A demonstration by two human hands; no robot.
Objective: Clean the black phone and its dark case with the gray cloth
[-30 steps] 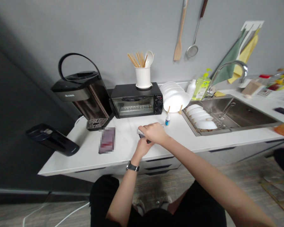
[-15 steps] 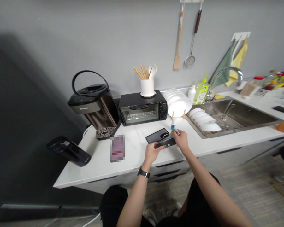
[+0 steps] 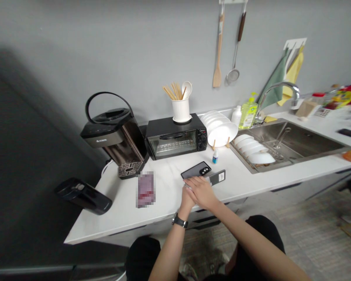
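Note:
My left hand (image 3: 187, 200) is closed round the near end of a flat dark grey slab (image 3: 215, 178) with a white label, held just above the counter. Across it lies my right hand (image 3: 204, 193), its fingers together and pressed over the slab and my left fingers. A bit of something pale shows under the right fingertips; its kind is hidden. Just behind my hands a dark phone (image 3: 193, 170) lies flat, its camera bump at the right end. A small white bottle with a blue label (image 3: 215, 157) stands upright beyond the slab.
A toaster oven (image 3: 175, 141) carries a utensil holder (image 3: 181, 109). To its left are a water dispenser (image 3: 114, 136) and a dark thermos (image 3: 84, 197) lying near the edge. A blurred-out flat item (image 3: 145, 190) lies nearby. Plates (image 3: 220, 132) and a sink (image 3: 304, 136) are on the right.
My right hand has moved left and nearer, from the slab's far end to over my left hand. The slab's labelled end and the small bottle now show more fully.

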